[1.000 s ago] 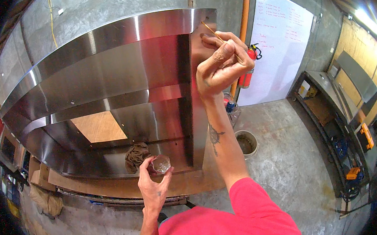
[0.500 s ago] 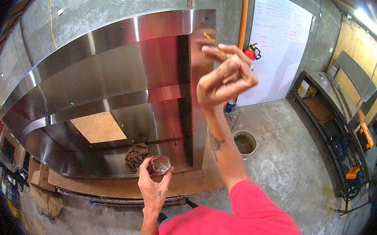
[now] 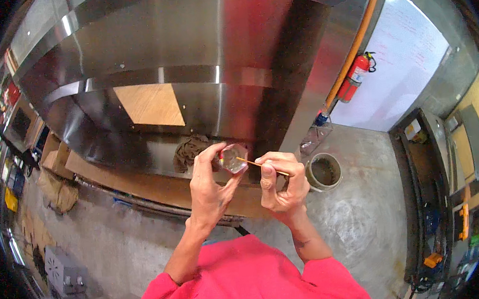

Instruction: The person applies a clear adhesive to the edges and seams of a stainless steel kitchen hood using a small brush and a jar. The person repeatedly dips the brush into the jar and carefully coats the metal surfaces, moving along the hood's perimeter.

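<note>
The cup (image 3: 231, 160) looked clear and glossy, the stick (image 3: 250, 162) wooden, the hood (image 3: 176, 34) smooth shiny metal, the rag (image 3: 189, 151) matt cloth.

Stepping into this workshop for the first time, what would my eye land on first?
Probably the big, shiny metal structure that fills the upper middle of the view. Next, just below it, the left hand holds a small clear cup while the right hand holds a thin stick at it. Toward the upper right, a red fire extinguisher stands out against a white board.
</note>
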A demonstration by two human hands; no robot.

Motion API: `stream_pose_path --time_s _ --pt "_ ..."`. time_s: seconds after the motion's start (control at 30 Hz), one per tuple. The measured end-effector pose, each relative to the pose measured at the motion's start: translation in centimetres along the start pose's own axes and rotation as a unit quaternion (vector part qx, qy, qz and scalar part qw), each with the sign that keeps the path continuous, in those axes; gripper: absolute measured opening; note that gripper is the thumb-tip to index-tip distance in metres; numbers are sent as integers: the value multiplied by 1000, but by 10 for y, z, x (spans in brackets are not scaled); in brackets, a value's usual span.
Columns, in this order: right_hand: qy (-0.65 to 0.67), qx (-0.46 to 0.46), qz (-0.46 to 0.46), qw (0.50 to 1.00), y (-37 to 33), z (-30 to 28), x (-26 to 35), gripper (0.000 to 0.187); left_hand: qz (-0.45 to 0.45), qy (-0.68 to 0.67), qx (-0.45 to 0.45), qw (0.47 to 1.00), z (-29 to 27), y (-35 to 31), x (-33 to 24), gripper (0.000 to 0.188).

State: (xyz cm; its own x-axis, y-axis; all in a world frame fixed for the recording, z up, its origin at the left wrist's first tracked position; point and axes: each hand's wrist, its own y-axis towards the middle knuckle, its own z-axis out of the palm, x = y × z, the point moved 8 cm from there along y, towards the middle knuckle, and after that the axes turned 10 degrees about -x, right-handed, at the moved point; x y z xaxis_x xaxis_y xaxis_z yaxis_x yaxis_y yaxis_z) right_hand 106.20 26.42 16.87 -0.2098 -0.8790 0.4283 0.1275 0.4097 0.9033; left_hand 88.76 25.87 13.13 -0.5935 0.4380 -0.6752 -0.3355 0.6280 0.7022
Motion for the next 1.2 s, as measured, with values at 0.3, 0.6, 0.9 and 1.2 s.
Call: stream_pose_path --time_s 0.3,0.6,0.9,1.2 --pt "-60 67 -39 995 -5 20 0 17 52 10 -3 999 -3 -3 -8 66" --pt "-37 15 -53 998 2 4 2 18 6 1 0 1000 2 -5 -2 63" --pt "-111 -305 -260 909 120 -36 -10 13 -56 2 21 998 2 -8 -2 60" --pt "-27 -371 -335 866 193 -29 -49 19 -54 1 13 998 -3 -14 9 60"
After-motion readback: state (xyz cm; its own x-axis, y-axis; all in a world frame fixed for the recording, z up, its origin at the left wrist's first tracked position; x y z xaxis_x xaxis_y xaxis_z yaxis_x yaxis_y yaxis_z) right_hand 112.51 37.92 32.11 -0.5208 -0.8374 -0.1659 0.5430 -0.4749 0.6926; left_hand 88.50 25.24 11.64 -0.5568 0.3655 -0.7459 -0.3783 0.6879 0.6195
